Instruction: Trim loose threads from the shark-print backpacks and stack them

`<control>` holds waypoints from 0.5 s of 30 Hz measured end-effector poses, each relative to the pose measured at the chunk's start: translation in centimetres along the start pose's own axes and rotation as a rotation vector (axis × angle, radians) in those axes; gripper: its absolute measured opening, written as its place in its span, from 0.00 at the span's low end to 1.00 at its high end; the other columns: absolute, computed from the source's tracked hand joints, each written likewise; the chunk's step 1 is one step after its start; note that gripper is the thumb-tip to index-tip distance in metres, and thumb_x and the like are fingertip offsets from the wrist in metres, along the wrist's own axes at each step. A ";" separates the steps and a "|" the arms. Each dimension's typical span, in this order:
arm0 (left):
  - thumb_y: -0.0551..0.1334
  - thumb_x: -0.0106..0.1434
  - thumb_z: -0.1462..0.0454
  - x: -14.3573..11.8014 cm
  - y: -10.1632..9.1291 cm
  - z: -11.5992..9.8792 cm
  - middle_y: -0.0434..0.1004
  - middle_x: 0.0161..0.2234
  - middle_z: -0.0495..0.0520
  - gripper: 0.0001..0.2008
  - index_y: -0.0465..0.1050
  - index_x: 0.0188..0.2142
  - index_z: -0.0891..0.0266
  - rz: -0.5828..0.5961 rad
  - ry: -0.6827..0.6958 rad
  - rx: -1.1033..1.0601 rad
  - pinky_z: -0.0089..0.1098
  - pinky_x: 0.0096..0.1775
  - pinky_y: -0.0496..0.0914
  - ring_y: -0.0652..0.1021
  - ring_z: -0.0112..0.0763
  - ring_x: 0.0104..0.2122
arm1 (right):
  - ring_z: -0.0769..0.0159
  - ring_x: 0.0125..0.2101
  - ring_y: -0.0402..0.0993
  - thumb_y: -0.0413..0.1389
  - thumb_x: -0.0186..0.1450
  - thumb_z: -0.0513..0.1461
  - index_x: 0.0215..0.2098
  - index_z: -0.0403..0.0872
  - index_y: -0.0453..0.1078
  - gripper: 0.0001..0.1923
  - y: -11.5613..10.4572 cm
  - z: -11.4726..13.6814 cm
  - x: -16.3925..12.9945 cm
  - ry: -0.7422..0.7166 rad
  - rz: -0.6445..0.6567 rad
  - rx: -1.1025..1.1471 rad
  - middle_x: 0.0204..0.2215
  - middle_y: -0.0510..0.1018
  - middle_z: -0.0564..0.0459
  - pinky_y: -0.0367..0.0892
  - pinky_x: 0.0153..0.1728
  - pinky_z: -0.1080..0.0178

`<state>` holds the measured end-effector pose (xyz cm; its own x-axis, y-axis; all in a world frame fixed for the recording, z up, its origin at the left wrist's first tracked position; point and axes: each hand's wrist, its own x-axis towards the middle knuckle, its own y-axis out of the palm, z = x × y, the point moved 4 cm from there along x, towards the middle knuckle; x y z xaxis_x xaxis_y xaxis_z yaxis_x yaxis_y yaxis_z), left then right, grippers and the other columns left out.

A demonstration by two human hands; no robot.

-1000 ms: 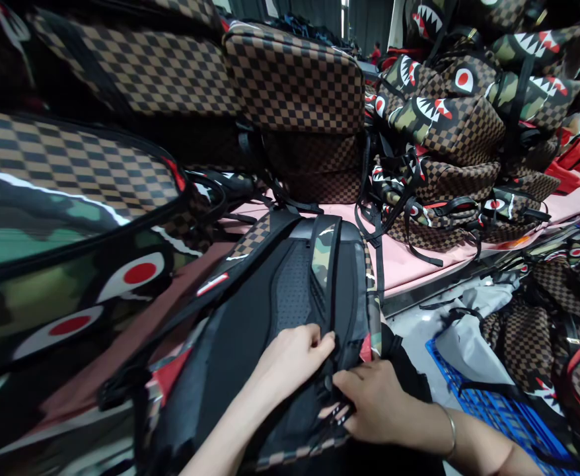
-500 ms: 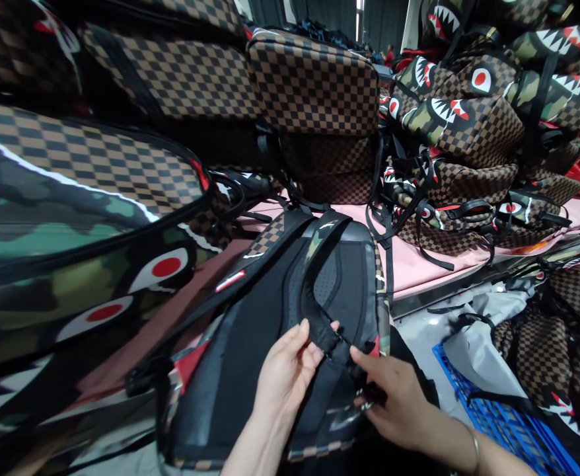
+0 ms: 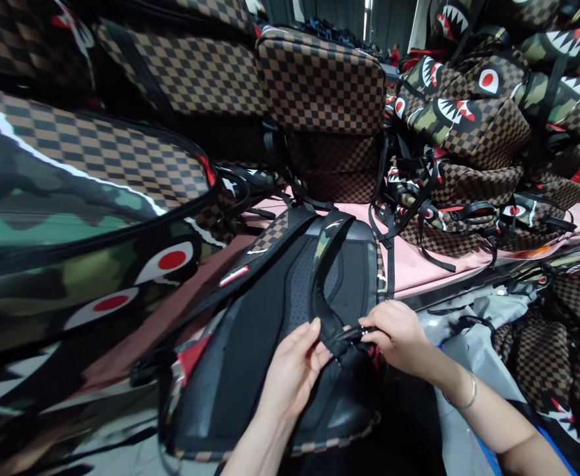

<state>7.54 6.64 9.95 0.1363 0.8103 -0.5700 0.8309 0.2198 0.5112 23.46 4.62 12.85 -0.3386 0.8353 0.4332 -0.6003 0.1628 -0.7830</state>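
A backpack (image 3: 250, 370) lies face down before me, its black padded back panel up, with checkered brown trim. My left hand (image 3: 292, 367) pinches the lower end of its camouflage-lined shoulder strap (image 3: 326, 277). My right hand (image 3: 399, 334) grips the black webbing and buckle (image 3: 357, 332) at that strap's end, just right of my left fingers. A bracelet sits on my right wrist. The other shoulder strap (image 3: 255, 254) lies loose to the left.
Piles of checkered brown backpacks (image 3: 320, 86) with shark-mouth prints (image 3: 461, 119) crowd the pink table (image 3: 419, 264). A big camouflage shark bag (image 3: 72, 231) lies close on my left. More bags and grey plastic (image 3: 493, 317) fill the floor at right. A person in red stands far back.
My right hand rose from the bag's lower edge to the strap's end and took hold of the webbing. My left hand lifted the strap's end off the back panel.
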 end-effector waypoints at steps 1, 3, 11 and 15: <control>0.62 0.56 0.72 0.0 0.0 0.0 0.69 0.16 0.46 0.06 0.70 0.23 0.67 -0.005 -0.002 0.002 0.19 0.19 0.68 0.70 0.20 0.14 | 0.65 0.33 0.68 0.47 0.67 0.40 0.34 0.45 0.70 0.12 0.0 -0.1 0.1 -0.007 0.015 -0.021 0.31 0.75 0.49 0.61 0.36 0.63; 0.61 0.56 0.73 0.0 0.0 -0.1 0.67 0.15 0.45 0.07 0.70 0.22 0.67 -0.014 -0.001 -0.009 0.18 0.17 0.66 0.68 0.19 0.12 | 0.66 0.32 0.67 0.47 0.68 0.41 0.33 0.45 0.69 0.12 -0.3 -0.1 0.0 -0.014 0.035 -0.047 0.29 0.74 0.50 0.60 0.34 0.63; 0.62 0.54 0.73 0.1 0.3 -0.1 0.69 0.17 0.46 0.06 0.70 0.22 0.68 0.019 0.020 -0.039 0.19 0.19 0.67 0.69 0.19 0.15 | 0.64 0.34 0.66 0.46 0.68 0.42 0.38 0.44 0.68 0.12 -1.2 1.2 0.6 -0.047 0.164 -0.053 0.32 0.74 0.49 0.59 0.36 0.63; 0.67 0.50 0.69 0.1 0.4 0.1 0.67 0.15 0.44 0.06 0.70 0.22 0.67 0.070 0.038 -0.016 0.20 0.20 0.69 0.69 0.20 0.16 | 0.64 0.33 0.65 0.47 0.67 0.42 0.39 0.46 0.68 0.10 -1.0 1.7 0.9 -0.041 0.188 -0.136 0.33 0.73 0.50 0.57 0.34 0.63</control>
<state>7.90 6.74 10.05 0.1733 0.8439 -0.5077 0.8110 0.1702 0.5598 22.58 4.29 14.78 -0.4664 0.8358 0.2897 -0.4218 0.0777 -0.9033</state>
